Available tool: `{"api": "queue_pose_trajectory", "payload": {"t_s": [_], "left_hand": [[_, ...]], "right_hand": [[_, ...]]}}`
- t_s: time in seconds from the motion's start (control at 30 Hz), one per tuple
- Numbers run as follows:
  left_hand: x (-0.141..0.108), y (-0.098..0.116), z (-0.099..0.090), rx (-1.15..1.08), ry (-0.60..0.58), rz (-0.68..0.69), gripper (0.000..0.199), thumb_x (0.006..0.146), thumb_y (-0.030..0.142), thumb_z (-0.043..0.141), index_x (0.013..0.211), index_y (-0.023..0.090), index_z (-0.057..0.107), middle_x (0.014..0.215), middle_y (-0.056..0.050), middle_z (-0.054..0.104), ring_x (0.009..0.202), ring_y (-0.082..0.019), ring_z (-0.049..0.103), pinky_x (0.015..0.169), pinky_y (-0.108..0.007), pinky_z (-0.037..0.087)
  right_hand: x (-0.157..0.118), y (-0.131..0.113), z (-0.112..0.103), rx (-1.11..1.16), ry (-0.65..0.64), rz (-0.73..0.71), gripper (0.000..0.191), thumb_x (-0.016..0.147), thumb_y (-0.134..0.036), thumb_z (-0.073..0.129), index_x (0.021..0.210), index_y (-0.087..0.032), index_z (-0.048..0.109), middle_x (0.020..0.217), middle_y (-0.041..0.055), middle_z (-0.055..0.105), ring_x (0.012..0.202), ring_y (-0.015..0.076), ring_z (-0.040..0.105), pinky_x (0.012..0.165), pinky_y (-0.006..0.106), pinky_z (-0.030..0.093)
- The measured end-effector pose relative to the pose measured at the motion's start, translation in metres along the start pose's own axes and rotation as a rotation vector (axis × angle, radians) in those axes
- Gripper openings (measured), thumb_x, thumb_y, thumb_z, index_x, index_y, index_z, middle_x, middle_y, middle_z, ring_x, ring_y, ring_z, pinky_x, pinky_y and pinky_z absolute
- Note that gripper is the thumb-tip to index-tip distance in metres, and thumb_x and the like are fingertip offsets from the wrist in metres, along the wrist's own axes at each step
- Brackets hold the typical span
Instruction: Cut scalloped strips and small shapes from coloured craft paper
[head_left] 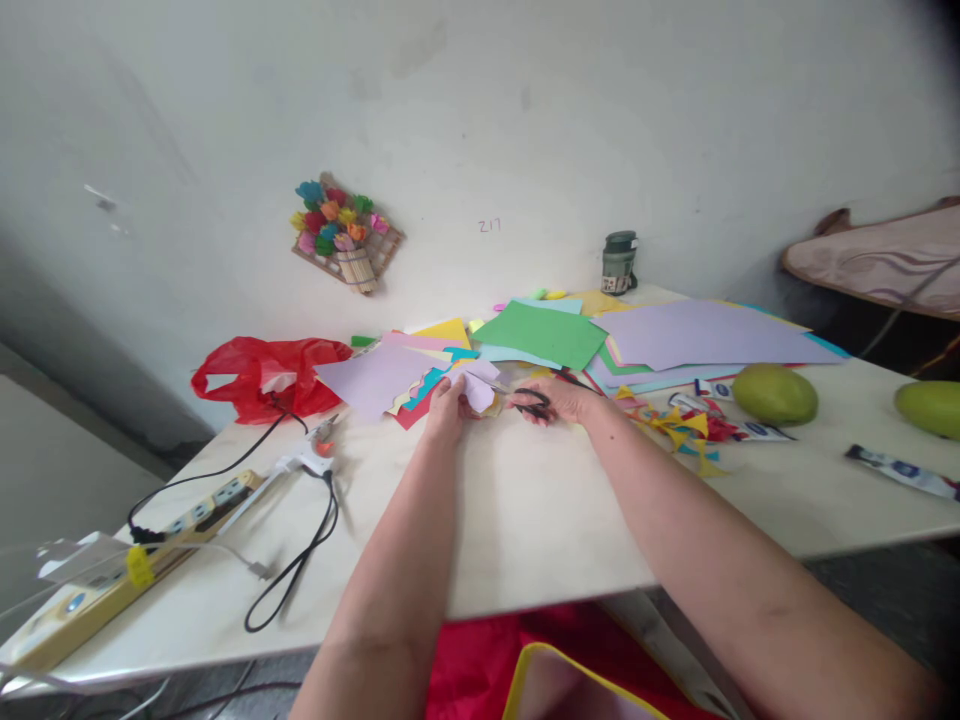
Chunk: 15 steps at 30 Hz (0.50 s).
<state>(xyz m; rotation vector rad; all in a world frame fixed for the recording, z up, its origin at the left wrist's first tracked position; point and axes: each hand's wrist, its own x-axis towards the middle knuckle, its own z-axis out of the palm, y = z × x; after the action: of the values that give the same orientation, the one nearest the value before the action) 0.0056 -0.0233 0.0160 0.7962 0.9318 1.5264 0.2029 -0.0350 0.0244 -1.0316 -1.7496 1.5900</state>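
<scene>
In the head view, my left hand (448,403) pinches a small piece of pale purple paper (478,386) over the middle of the table. Just right of it, my right hand (553,396) is closed around the black handles of a pair of scissors (532,403). The blades point left toward the paper; whether they touch it is too blurred to tell. Close behind my left hand lie cut strips of blue paper (424,388) and red paper (412,412), beside a larger pale purple sheet (367,378).
Behind my hands lie a green sheet (536,333) and a stack of purple sheets (697,332). Yellow scraps (679,430), glue-like tubes (904,472) and green fruit (775,393) are at right. A red plastic bag (259,372), power strip (214,508) and cables occupy the left.
</scene>
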Motion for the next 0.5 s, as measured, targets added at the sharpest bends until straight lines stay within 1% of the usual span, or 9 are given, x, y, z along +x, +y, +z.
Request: {"api": "queue_pose_trajectory", "payload": {"t_s": [0.1, 0.2, 0.27, 0.4, 0.5], "left_hand": [[0.001, -0.001, 0.002, -0.006, 0.027, 0.021, 0.013, 0.078, 0.019, 0.067, 0.083, 0.016, 0.055, 0.075, -0.002, 0.063, 0.073, -0.016, 0.064, 0.073, -0.031, 0.055], [0.002, -0.003, 0.002, -0.005, 0.009, 0.064, 0.011, 0.08, 0.021, 0.066, 0.084, 0.016, 0.056, 0.078, -0.003, 0.064, 0.078, -0.016, 0.064, 0.077, -0.029, 0.054], [0.003, -0.004, 0.001, 0.01, -0.013, 0.071, 0.015, 0.079, 0.024, 0.068, 0.084, 0.016, 0.056, 0.078, -0.002, 0.063, 0.076, -0.015, 0.063, 0.074, -0.028, 0.053], [0.006, -0.007, -0.004, 0.064, -0.012, 0.032, 0.021, 0.079, 0.032, 0.069, 0.085, 0.018, 0.054, 0.072, 0.0, 0.059, 0.067, -0.014, 0.061, 0.063, -0.025, 0.053], [0.012, -0.011, -0.009, 0.092, -0.013, 0.051, 0.024, 0.079, 0.036, 0.068, 0.086, 0.018, 0.055, 0.072, 0.0, 0.058, 0.065, -0.015, 0.059, 0.059, -0.026, 0.053]], "right_hand": [[0.001, 0.001, -0.001, -0.009, -0.01, -0.01, 0.032, 0.078, -0.046, 0.066, 0.078, -0.014, 0.06, 0.05, -0.0028, 0.057, 0.036, 0.006, 0.044, 0.034, 0.017, 0.031], [0.002, 0.003, -0.001, -0.017, 0.001, 0.0, 0.032, 0.077, -0.045, 0.067, 0.079, -0.014, 0.061, 0.05, -0.0032, 0.057, 0.036, 0.0055, 0.044, 0.034, 0.016, 0.031], [0.003, 0.003, -0.001, -0.023, 0.015, 0.008, 0.032, 0.076, -0.045, 0.069, 0.08, -0.014, 0.062, 0.051, -0.0035, 0.056, 0.037, 0.0053, 0.044, 0.034, 0.016, 0.031], [0.003, 0.003, -0.001, -0.047, 0.025, 0.003, 0.033, 0.076, -0.046, 0.069, 0.079, -0.014, 0.062, 0.051, -0.0032, 0.057, 0.036, 0.0047, 0.043, 0.032, 0.016, 0.026], [0.003, 0.002, -0.001, -0.031, 0.019, 0.01, 0.032, 0.076, -0.045, 0.069, 0.079, -0.014, 0.062, 0.05, -0.0034, 0.056, 0.036, 0.0048, 0.043, 0.033, 0.016, 0.029]]}}
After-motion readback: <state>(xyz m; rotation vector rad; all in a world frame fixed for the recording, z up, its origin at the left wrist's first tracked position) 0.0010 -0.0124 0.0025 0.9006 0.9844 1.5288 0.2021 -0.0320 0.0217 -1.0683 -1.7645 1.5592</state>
